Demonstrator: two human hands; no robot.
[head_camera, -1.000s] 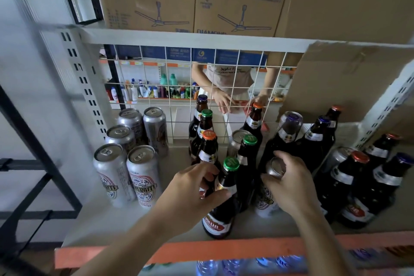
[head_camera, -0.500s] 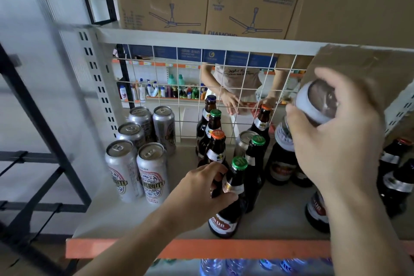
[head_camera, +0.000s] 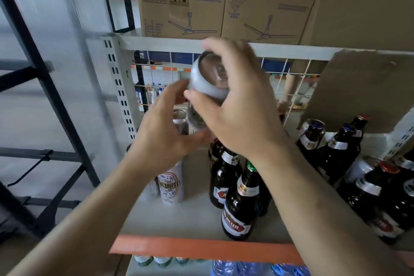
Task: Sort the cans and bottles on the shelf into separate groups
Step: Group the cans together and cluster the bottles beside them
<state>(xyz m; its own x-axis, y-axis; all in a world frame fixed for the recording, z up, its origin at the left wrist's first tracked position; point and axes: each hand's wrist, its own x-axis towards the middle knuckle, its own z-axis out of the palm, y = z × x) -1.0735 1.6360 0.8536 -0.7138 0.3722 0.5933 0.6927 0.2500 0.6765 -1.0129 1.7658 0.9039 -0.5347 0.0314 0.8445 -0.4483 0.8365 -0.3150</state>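
Cylindrical aluminium can [head_camera: 207, 80] clamped in right hand [head_camera: 237, 105], left hand [head_camera: 165, 132] spread beside, glass bottles [head_camera: 237, 195] below

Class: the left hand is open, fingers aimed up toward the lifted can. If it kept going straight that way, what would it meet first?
Most likely the silver can gripped by the right hand. The left hand has its fingertips just short of the can's side; depth is unclear, so contact may be nearer than it looks.

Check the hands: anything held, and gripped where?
Right hand holds a silver can, tilted, fingers wrapped around its side wall. Left hand is open, reaching toward it, holding nothing.
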